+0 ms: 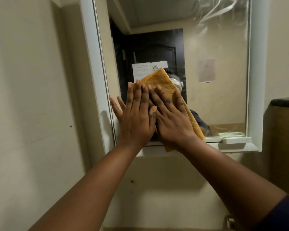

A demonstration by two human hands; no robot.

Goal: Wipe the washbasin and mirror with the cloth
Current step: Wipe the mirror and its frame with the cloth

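Note:
A white-framed mirror (215,100) hangs on the cream wall ahead. An orange-brown cloth (158,80) lies flat against its lower left glass. My left hand (137,117) and my right hand (172,119) press side by side on the cloth, palms flat, fingers spread and pointing up. The cloth's top corner sticks out above my fingers and its right edge runs down past my right hand to the frame's bottom ledge. Streaks show on the glass at the upper right. The washbasin is out of view.
A pale green soap dish (237,140) sits on the mirror's bottom ledge at the right. A wooden cabinet with a dark top (285,102) stands at the right edge. The mirror reflects a dark door with papers on it. Bare wall lies to the left and below.

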